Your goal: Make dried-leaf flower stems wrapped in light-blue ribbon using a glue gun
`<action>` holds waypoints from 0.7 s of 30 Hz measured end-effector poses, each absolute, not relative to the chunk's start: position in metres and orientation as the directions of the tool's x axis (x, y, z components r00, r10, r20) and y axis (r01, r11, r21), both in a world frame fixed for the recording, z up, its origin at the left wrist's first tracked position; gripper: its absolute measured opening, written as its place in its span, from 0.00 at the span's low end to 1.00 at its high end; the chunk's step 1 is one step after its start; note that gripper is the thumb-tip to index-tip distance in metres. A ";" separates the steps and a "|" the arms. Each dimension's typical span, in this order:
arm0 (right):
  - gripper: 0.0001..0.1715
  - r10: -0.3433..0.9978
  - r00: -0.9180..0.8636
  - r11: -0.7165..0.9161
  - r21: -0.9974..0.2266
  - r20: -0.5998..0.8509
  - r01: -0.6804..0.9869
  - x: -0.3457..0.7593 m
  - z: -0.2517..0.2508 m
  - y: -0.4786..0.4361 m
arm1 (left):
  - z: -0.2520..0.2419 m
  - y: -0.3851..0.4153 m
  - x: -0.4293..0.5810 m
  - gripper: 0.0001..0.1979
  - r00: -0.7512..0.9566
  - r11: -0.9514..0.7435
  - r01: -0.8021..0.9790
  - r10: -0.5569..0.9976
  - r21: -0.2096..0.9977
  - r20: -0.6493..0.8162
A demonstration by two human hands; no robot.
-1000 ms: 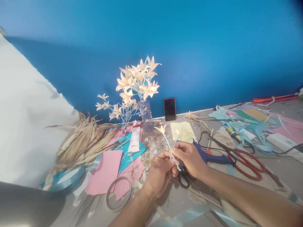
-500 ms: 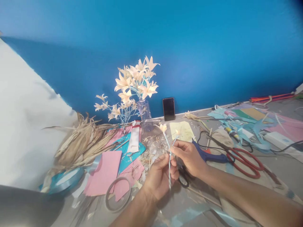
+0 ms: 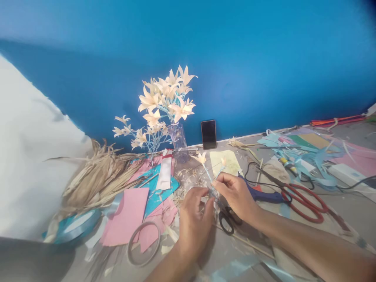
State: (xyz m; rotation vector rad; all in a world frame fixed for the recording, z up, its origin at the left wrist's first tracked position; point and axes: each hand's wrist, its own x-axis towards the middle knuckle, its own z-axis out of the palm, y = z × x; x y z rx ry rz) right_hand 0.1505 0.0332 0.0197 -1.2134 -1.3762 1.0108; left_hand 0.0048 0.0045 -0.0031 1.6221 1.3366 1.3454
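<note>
Hands meet at the middle of the bench [image 3: 346,211], both pinched on one small flower sprig [image 3: 209,174]: the left hand [image 3: 194,219] grips the blue-wrapped stem low down, and the right hand [image 3: 235,194] holds it just above, fingertips nearly touching the left's. That sprig carries two pale blooms, one at each tip. Just under the right hand lies one pair of black-handled scissors [image 3: 227,221], and one pair of red-handled scissors [image 3: 305,197] lies well off to the right. One clear vase [image 3: 179,141] of cream paper flowers stands at the blue wall, with one dark phone [image 3: 208,134] leaning just beside it. Two tape rolls show at the left, a blue one [image 3: 75,227] and a grey ring [image 3: 143,243]. Compared with half a second ago, the left hand has turned knuckles-up and closed over the stem's lower end, which seems hidden now.
</note>
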 end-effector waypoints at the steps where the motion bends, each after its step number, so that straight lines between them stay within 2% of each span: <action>1: 0.15 0.989 -0.003 0.149 -0.978 0.151 0.146 0.151 0.019 0.033 | -0.002 0.005 0.005 0.05 -0.036 -0.228 0.255 0.969 0.940 0.245; 3: 0.15 0.986 -0.034 0.167 -0.980 0.165 0.108 0.152 0.019 0.033 | 0.002 0.006 0.006 0.05 0.055 -0.023 0.027 0.998 0.999 0.021; 5: 0.16 0.978 -0.101 0.184 -0.983 0.182 0.010 0.153 0.020 0.034 | 0.005 0.007 0.007 0.10 0.311 0.261 -0.281 0.935 0.924 -0.169; 7: 0.16 0.969 -0.177 0.153 -0.980 0.174 -0.125 0.154 0.021 0.034 | 0.006 0.007 0.006 0.14 0.549 0.474 -0.460 0.817 0.751 -0.179; 8: 0.17 0.966 -0.206 0.122 -0.977 0.157 -0.174 0.155 0.021 0.034 | 0.007 0.007 0.006 0.14 0.595 0.516 -0.501 0.789 0.695 -0.157; 10: 0.17 0.972 -0.203 0.084 -0.983 0.116 -0.161 0.155 0.022 0.034 | 0.007 0.007 0.006 0.14 0.561 0.484 -0.541 0.817 0.688 -0.134; 12: 0.16 0.983 -0.105 0.150 -0.989 0.150 -0.014 0.156 0.022 0.034 | 0.007 0.007 0.006 0.13 0.436 0.354 -0.510 0.892 0.783 -0.120; 14: 0.14 0.958 0.003 0.281 -0.941 0.287 0.188 0.157 0.021 0.035 | 0.006 0.006 0.007 0.14 0.277 0.197 -0.369 0.956 0.908 -0.094; 16: 0.13 0.907 0.035 0.385 -0.862 0.419 0.329 0.157 0.019 0.035 | 0.006 0.004 0.008 0.14 0.124 0.072 -0.165 0.991 0.984 -0.052; 18: 0.12 0.885 0.029 0.419 -0.824 0.464 0.381 0.157 0.018 0.035 | 0.006 0.003 0.009 0.09 0.028 -0.002 -0.012 1.000 1.000 0.002; 19: 0.12 0.888 0.031 0.414 -0.827 0.459 0.382 0.157 0.019 0.035 | 0.006 0.002 0.009 0.07 0.014 -0.015 0.006 1.000 1.000 0.015; 21: 0.13 0.925 0.021 0.355 -0.883 0.379 0.306 0.156 0.021 0.034 | 0.005 0.002 0.008 0.06 0.078 0.027 -0.107 0.997 0.994 -0.019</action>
